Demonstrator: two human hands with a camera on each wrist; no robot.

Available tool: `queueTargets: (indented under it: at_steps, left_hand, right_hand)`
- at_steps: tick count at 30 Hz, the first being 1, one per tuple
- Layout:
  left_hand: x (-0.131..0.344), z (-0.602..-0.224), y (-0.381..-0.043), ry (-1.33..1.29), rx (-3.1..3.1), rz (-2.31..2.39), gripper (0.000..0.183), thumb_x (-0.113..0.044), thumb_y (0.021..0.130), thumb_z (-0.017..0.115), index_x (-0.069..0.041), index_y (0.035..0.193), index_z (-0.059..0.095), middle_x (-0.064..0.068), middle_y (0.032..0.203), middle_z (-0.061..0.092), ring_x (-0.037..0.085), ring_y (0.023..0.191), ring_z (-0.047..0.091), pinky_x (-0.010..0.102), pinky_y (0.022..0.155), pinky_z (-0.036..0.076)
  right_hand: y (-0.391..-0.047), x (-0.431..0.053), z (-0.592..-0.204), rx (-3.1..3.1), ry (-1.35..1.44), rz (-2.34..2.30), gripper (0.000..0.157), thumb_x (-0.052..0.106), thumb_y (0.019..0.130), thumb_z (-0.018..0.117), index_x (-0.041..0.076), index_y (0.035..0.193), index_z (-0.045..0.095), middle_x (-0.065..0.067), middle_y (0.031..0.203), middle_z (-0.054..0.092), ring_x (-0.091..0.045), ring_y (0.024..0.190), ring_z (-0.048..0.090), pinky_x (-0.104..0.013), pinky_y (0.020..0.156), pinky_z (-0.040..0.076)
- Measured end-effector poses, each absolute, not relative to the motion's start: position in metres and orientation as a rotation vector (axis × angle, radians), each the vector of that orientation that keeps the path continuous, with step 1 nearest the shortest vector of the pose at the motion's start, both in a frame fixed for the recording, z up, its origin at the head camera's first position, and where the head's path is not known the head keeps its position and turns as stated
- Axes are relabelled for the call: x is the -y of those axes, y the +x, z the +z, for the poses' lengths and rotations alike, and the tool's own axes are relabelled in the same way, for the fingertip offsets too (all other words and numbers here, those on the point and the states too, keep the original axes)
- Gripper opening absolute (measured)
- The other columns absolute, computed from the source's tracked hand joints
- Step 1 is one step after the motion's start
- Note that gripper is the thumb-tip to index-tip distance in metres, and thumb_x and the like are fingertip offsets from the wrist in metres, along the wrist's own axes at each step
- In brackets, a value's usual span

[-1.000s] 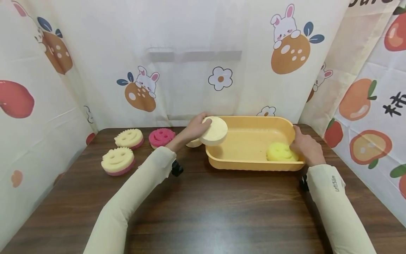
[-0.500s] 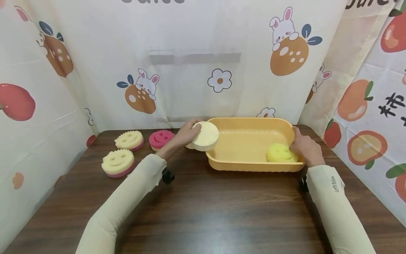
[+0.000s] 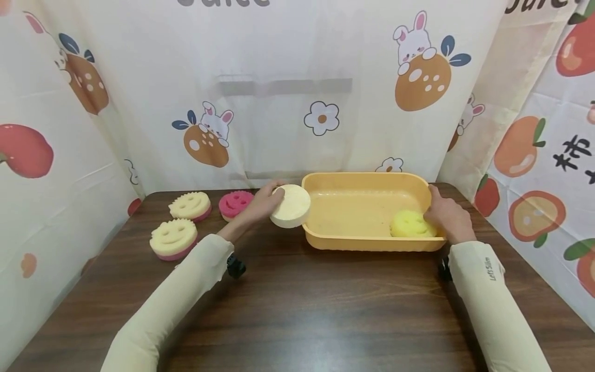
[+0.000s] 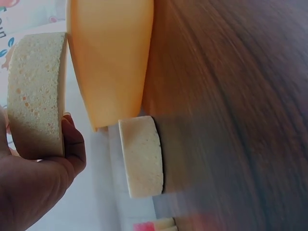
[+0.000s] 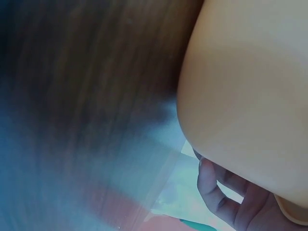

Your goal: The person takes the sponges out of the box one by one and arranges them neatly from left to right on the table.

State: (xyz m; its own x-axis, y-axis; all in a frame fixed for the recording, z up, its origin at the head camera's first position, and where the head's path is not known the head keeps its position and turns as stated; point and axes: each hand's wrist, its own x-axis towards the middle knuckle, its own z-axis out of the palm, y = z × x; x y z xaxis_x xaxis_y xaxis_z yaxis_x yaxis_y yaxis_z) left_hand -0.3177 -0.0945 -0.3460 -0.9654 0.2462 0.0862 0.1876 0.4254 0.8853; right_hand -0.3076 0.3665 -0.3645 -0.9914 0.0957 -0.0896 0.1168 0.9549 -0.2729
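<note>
My left hand pinches a thick round cream sponge by its edge, thumb on the upper face, near the left end of a yellow plastic tub. In the left wrist view the held sponge stands on edge above another cream sponge on the table; the head view hides that one behind my hand. At the tub's right end my right hand grips the rim, and the right wrist view catches its fingers against the outer wall. A bright yellow smiley-face sponge lies inside the tub, beside that hand.
Two cream-and-pink smiley sponges, one farther back and one nearer, lie on the table's left side. A pink smiley sponge lies behind my left forearm. Printed curtains enclose the brown wooden table.
My left hand has moved left and slightly toward me with the cream sponge, from over the tub's left rim to just beside it. The right hand and tub have stayed put.
</note>
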Motion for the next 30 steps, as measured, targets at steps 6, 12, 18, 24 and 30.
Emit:
queueTargets:
  at_steps: [6, 12, 18, 24, 30]
  left_hand:
    - [0.105, -0.348, -0.318, 0.437, -2.584, 1.630, 0.043, -0.023, 0.101, 0.036, -0.004, 0.136, 0.053, 0.016, 0.115, 0.059, 0.009, 0.073, 0.056, 0.019, 0.069, 0.048]
    - [0.112, -0.348, -0.316, 0.433, -2.574, 1.633, 0.045, -0.025, 0.101, 0.036, -0.003, 0.138, 0.051, 0.016, 0.118, 0.056, 0.010, 0.078, 0.055, 0.019, 0.072, 0.047]
    - [0.118, -0.351, -0.313, 0.423, -2.611, 1.593, 0.043, -0.024, 0.101, 0.037, -0.005, 0.136, 0.052, 0.017, 0.125, 0.056, 0.014, 0.089, 0.054, 0.021, 0.078, 0.045]
    - [0.125, -0.358, -0.310, 0.412, -2.644, 1.518, 0.045, -0.024, 0.101, 0.036, -0.003, 0.138, 0.051, 0.018, 0.129, 0.055, 0.014, 0.087, 0.054, 0.022, 0.078, 0.045]
    - [0.129, -0.363, -0.307, 0.366, -2.639, 1.516, 0.045, -0.022, 0.101, 0.035, -0.002, 0.138, 0.051, 0.018, 0.123, 0.058, 0.013, 0.087, 0.055, 0.021, 0.078, 0.046]
  right_hand:
    - [-0.307, -0.366, -0.364, -3.029, 0.169, -0.441, 0.078, 0.018, 0.092, 0.044, 0.005, 0.158, 0.004, -0.039, 0.119, 0.055, -0.041, 0.084, 0.059, -0.053, 0.066, 0.044]
    - [-0.307, -0.366, -0.362, -3.039, 0.169, -0.438, 0.078, 0.018, 0.093, 0.044, 0.005, 0.158, 0.004, -0.039, 0.118, 0.055, -0.041, 0.082, 0.058, -0.051, 0.064, 0.044]
    - [-0.307, -0.366, -0.362, -3.033, 0.169, -0.434, 0.078, 0.018, 0.092, 0.043, 0.006, 0.158, 0.003, -0.039, 0.118, 0.054, -0.041, 0.081, 0.057, -0.051, 0.064, 0.044]
    - [-0.307, -0.365, -0.363, -3.028, 0.170, -0.437, 0.078, 0.018, 0.092, 0.044, 0.005, 0.158, 0.004, -0.039, 0.118, 0.054, -0.040, 0.081, 0.057, -0.051, 0.065, 0.044]
    - [-0.306, -0.365, -0.363, -3.033, 0.170, -0.423, 0.077, 0.018, 0.093, 0.043, 0.005, 0.158, 0.004, -0.040, 0.118, 0.055, -0.041, 0.081, 0.057, -0.053, 0.066, 0.044]
